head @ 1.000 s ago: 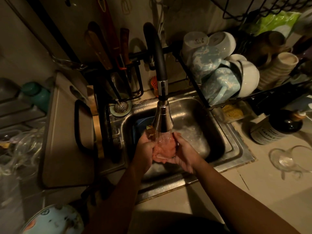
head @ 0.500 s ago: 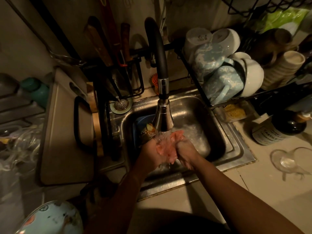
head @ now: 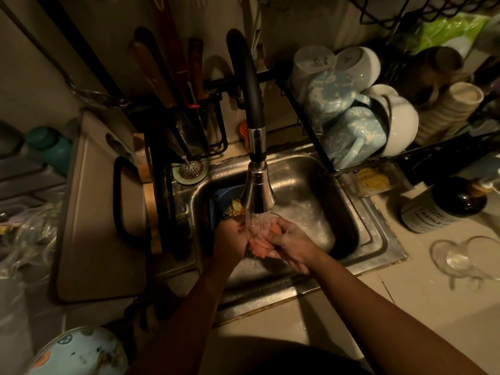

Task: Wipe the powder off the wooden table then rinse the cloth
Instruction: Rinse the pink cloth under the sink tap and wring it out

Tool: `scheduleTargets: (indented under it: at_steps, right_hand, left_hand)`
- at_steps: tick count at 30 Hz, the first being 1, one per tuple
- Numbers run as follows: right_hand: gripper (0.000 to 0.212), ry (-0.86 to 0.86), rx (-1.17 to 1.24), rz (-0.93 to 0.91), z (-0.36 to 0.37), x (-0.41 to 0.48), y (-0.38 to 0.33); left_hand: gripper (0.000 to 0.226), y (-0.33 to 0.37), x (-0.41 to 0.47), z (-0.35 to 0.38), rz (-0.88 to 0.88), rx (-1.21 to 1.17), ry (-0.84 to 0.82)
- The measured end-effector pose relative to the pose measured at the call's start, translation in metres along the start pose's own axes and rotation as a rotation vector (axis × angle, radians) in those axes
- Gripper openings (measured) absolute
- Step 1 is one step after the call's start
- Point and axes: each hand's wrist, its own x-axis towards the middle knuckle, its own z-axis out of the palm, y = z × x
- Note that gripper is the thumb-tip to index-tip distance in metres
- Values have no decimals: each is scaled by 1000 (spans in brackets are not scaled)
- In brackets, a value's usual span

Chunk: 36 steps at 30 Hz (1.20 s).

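At the near left corner of the bench (head: 433, 307) a patterned plate (head: 78, 353) shows only in part. Two bare forearms reach from the near edge over the front rim of the steel sink (head: 373, 255). Above the basin the left hand (head: 231, 239) and the right hand (head: 292, 247) meet, both with fingers curled round a bunched pink cloth (head: 259, 246) squeezed between them; the cloth sits right under the tap's metal spray head (head: 257, 193), and running water falls onto it and over the fingers. Just behind the left hand a blue bowl (head: 224, 196) with food scraps lies in the basin's left side. On the bench to the right of the sink a clear glass jug (head: 460, 259) lies on its side, and farther back stands a dark bottle (head: 446, 207) with a pale label. Left of the sink a large pale board (head: 94, 226) with a dark handle lies flat. A perforated metal strainer (head: 190, 169) rests at the sink's far left corner. Along the far right, a black wire rack (head: 311, 109) holds upturned blue-speckled mugs (head: 349, 136) and white bowls (head: 400, 125), with a yellow sponge (head: 373, 180) in a clear box below. Knives (head: 151, 66) with wooden handles stand against the back wall, and a teal bottle (head: 51, 147) sits toward the far left edge.
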Motion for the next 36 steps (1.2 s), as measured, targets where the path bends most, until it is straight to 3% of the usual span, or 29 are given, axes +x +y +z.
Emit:
scheduleTargets:
  at_steps: [5,13,15,16,18,19,22,24,26,30,34,36]
  right_hand:
    - [34,149,-296,-167,-3,8,6]
    - [28,179,-286,-309,2,0,-2]
    - [13,130,-54,-207,5,-8,-5]
    - [20,76,84,-88,4,-10,-5]
    - [61,-13,276,131,-5,-10,0]
    - [70,-61,337,185,-9,-9,3]
    - [51,-76,369,238,-8,-10,1]
    - [33,-51,289,220,-7,-8,0]
    - [30,-34,203,177,-8,-7,0]
    - [28,34,22,80,-11,-6,6]
    - [13,79,-125,-119,-5,-7,14]
    - [18,133,-214,-213,-2,-5,18]
  left_hand:
    - [10,-6,4,11,-28,8,28]
    - [19,7,12,20,-190,-135,148]
    - [18,12,12,18,-172,-153,143]
    - [19,12,13,18,-146,-148,143]
    - [17,10,16,16,-110,-126,118]
    - [18,10,15,15,-102,-121,89]
    - [24,6,6,12,-24,-141,-60]
    - [34,1,-1,10,50,-10,-235]
    - [35,-7,-6,10,145,174,-302]
    - [15,-4,-16,6,206,241,-155]
    - [13,-3,-14,8,169,210,-45]
    - [13,-2,-13,11,85,150,-7]
